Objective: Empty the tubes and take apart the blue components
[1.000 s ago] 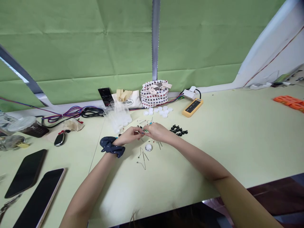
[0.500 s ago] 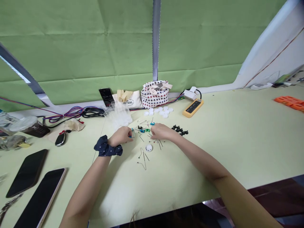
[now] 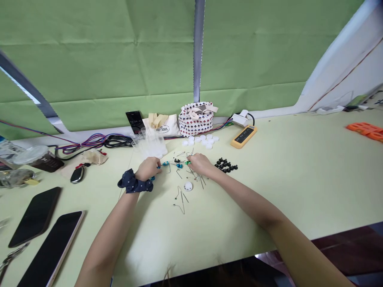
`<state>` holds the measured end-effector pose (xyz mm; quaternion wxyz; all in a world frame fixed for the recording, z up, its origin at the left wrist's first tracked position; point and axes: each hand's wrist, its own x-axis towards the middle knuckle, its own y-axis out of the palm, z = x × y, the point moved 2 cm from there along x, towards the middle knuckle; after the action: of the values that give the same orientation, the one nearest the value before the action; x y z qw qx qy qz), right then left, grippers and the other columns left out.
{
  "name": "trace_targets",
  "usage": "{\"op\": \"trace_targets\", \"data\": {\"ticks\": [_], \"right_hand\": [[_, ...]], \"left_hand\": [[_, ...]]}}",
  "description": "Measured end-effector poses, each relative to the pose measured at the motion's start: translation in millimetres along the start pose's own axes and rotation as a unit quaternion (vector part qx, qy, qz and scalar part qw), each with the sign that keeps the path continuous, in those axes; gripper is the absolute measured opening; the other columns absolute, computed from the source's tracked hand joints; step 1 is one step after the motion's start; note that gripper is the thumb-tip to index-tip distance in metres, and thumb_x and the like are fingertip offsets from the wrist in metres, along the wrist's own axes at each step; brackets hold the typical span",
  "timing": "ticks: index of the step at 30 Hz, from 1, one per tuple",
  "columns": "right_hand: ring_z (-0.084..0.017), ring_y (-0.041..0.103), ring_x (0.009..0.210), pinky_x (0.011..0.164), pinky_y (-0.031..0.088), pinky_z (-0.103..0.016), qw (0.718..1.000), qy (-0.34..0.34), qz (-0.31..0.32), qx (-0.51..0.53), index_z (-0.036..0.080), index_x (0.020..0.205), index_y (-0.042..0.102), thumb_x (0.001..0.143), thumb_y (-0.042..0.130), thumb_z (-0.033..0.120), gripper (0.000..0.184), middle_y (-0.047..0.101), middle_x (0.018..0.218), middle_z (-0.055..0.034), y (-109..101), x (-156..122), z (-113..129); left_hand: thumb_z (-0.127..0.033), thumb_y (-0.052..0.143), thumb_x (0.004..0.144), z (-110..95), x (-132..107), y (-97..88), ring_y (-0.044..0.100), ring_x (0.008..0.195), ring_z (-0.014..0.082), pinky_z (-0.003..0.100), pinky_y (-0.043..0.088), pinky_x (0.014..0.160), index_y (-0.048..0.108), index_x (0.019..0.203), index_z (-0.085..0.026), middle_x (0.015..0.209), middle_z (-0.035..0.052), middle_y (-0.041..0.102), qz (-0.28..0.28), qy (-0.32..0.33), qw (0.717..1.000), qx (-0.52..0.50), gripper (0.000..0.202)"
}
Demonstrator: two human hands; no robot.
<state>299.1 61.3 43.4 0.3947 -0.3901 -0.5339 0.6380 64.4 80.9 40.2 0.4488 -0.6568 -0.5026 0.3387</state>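
Observation:
My left hand (image 3: 148, 168), a dotted navy scrunchie (image 3: 134, 181) at its wrist, has its fingers closed on a small shiny blue piece (image 3: 158, 168). Another blue piece (image 3: 152, 178) shows under that hand. Just past its fingertips lies one more blue piece (image 3: 165, 163). My right hand (image 3: 200, 162) is closed in a pinch at a small green piece (image 3: 187, 162). Between the hands are a blue piece (image 3: 179, 166) and a black one (image 3: 177, 160). Thin bent metal rods (image 3: 181, 199) lie nearer me, beside a round white cap (image 3: 188, 186).
Clear plastic tubes (image 3: 149, 144) and white caps (image 3: 208, 140) lie behind the hands. Black knob-like parts (image 3: 226, 165) sit right of my right hand. Farther back are a patterned pouch (image 3: 196, 121) and a yellow power strip (image 3: 243, 136). Two phones (image 3: 52, 251) lie at left.
My left hand has moved left and slightly away from me, and blue pieces show around its fingers. My right hand has shifted slightly left, its fingertips now at the green piece.

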Motion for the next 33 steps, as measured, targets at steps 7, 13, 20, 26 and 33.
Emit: {"op": "trace_targets", "data": {"ticks": [7,13,20,26,33], "right_hand": [[-0.024,0.062,0.087,0.068,0.041,-0.027,0.999,0.026,-0.037,0.011,0.012,0.105,0.061,0.089,0.051,0.032,0.028,0.065,0.094,-0.0157,-23,-5,-10],[-0.013,0.059,0.067,0.064,0.039,-0.021,0.968,-0.026,-0.156,0.193,0.014,0.099,0.062,0.085,0.058,0.034,0.025,0.066,0.074,-0.0041,-25,-9,0],[-0.008,0.054,0.056,0.059,0.042,-0.019,0.917,-0.078,-0.186,0.344,0.013,0.089,0.061,0.078,0.065,0.028,0.019,0.061,0.064,0.001,-27,-17,8],[-0.01,0.063,0.063,0.063,0.052,-0.023,0.847,-0.117,-0.091,0.511,0.013,0.112,0.056,0.082,0.056,0.018,0.031,0.065,0.079,-0.0034,-35,-19,7],[-0.012,0.062,0.06,0.06,0.051,-0.025,0.799,-0.082,-0.148,0.576,0.013,0.083,0.059,0.074,0.066,0.028,0.019,0.068,0.07,-0.0039,-50,-24,-1]], "left_hand": [[-0.039,0.069,0.063,-22,-6,-1.6,0.056,0.061,0.0207,0.028,0.035,0.055,0.066,0.058,-0.02,0.063,0.0061,0.063,-0.032,0.03,0.997,-0.067,0.02],[-0.05,0.062,0.074,-61,-11,9.1,0.059,0.061,0.0172,0.025,0.043,0.053,0.072,0.091,-0.018,0.072,0.005,0.068,0.024,0.074,0.938,-0.338,0.038],[-0.044,0.066,0.075,-86,-19,18.7,0.062,0.09,0.0213,0.037,0.052,0.083,0.07,0.098,-0.013,0.101,0.0091,0.068,0.009,0.07,0.83,-0.553,0.038],[-0.042,0.068,0.075,-85,-17,18.0,0.063,0.099,0.0241,0.041,0.051,0.087,0.068,0.099,-0.015,0.106,0.0105,0.067,-0.026,0.066,0.779,-0.623,0.036],[-0.035,0.07,0.074,-83,-14,16.4,0.063,0.099,0.0241,0.041,0.048,0.09,0.065,0.1,-0.015,0.105,0.0105,0.066,-0.035,0.067,0.759,-0.647,0.033]]}}
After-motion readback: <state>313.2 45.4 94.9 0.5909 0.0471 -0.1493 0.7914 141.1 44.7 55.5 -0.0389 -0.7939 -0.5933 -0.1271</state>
